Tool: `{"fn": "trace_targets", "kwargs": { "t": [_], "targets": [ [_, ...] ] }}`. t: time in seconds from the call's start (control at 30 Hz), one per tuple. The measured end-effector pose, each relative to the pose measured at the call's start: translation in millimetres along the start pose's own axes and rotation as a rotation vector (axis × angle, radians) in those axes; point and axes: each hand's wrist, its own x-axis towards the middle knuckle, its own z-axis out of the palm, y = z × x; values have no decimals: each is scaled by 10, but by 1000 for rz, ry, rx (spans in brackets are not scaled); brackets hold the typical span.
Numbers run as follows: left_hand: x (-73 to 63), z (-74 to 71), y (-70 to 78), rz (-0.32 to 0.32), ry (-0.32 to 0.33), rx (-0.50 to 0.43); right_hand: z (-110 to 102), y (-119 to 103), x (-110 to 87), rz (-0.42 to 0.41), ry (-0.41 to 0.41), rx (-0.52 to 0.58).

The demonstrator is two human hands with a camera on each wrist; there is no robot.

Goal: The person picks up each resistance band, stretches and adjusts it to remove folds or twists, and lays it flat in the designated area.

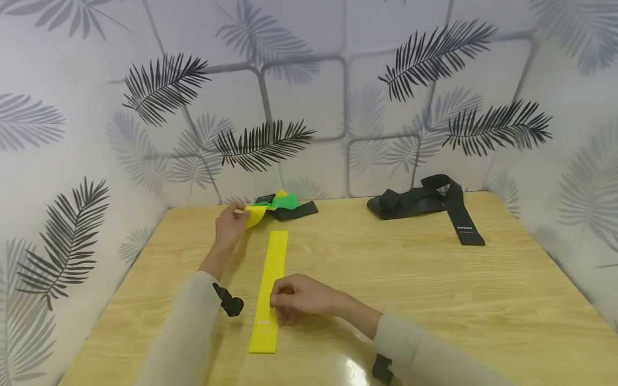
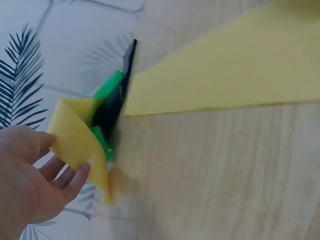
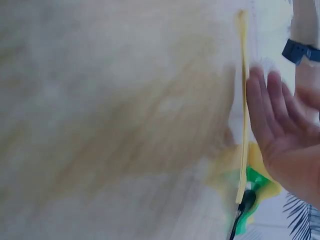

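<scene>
A yellow resistance band (image 1: 274, 268) lies flat and lengthwise on the table; the left wrist view shows its broad face (image 2: 225, 70), the right wrist view its thin edge (image 3: 243, 125). My left hand (image 1: 229, 225) pinches another yellow band (image 1: 256, 215), raised and bent, at the near left of a small pile. That pile also holds a green band (image 1: 286, 202) and a black band (image 1: 296, 212). Beside the flat band's right edge, my right hand (image 1: 304, 295) has loosely bent fingers and holds nothing. Whether its fingertips touch the band, I cannot tell.
Black bands (image 1: 410, 203) lie bunched at the back right of the wooden table (image 1: 386, 279), one end hanging forward with pale print. A patterned wall (image 1: 318, 96) rises directly behind the table. Both sleeves carry a small black wrist device.
</scene>
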Motion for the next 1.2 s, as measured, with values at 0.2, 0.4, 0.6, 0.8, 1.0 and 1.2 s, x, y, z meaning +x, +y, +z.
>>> {"fn": "trace_targets", "kwargs": {
  "t": [0.2, 0.4, 0.6, 0.8, 1.0, 1.2],
  "targets": [
    [39, -76, 264, -29, -103, -245, -137, 7, -2, -12, 324, -2],
    [71, -129, 442, 8, -89, -401, -198, 63, -58, -10, 396, 11],
    [23, -199, 642, 100, -47, -489, -237, 104, -105, 4, 406, 14],
    [20, -253, 693, 132, 11, -512, -242, 120, -113, 5, 407, 26],
    [-9, -231, 689, 204, 6, -493, -297, 93, -105, 2, 428, 44],
    [-134, -162, 782, 190, -49, -423, -419, 54, -81, -35, 488, 85]
  ]
}}
